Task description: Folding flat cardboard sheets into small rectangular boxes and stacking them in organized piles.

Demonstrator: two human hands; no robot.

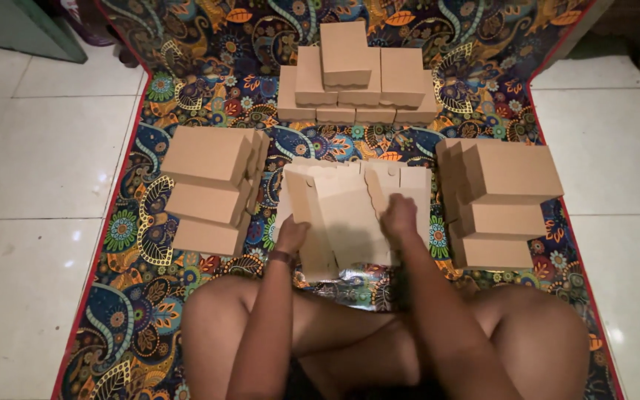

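While folded boxes [350,70] pile up top center, left hand [291,235] and right hand [398,215] press flat on a half-folded cardboard blank [350,211], fingers spread-ish, mid-frame.

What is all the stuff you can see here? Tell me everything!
flat cardboard piece: one, tan, middle of the mat, under both hands
left box stack: one pile, tan, left of the flat piece
right box stack: one pile, tan, right of it
far box stack: one pile, tan, at the top
mat: one, colourful flower pattern, red edge
floor tiles: white, both sides
wristband: one, dark, left wrist
left hand: on the flat piece
right hand: on the flat piece
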